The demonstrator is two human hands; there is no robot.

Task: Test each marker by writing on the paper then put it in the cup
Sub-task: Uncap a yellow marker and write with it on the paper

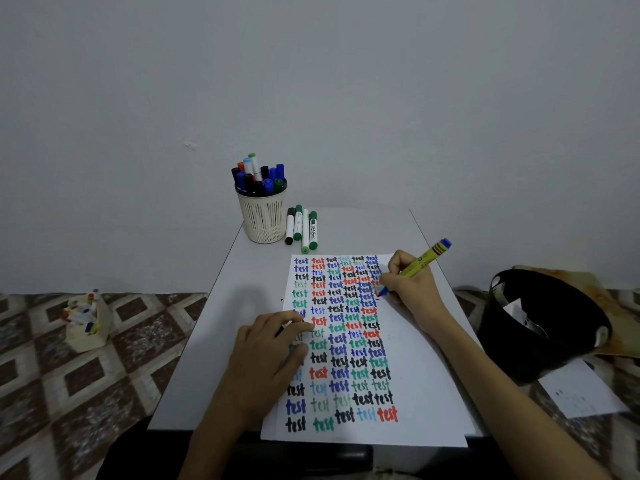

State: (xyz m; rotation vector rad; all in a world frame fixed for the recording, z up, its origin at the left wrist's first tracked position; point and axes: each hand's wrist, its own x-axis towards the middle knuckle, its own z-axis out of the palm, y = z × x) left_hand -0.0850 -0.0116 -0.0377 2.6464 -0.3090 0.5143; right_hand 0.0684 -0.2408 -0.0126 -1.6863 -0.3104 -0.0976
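At the frame's centre you have a matt white paper sheet point(422, 393) on a smooth, matt table top point(346, 230). Above it, the cream cup point(263, 216) looks like slotted plastic, and the bin point(512, 341) at right is glossy black plastic.

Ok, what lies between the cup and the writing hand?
Head view: four loose markers lie side by side on the table right of the cup, then the paper's written top rows up to the right hand.

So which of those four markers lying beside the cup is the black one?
The leftmost marker, closest to the cup: white body, black ends. The other three show green.
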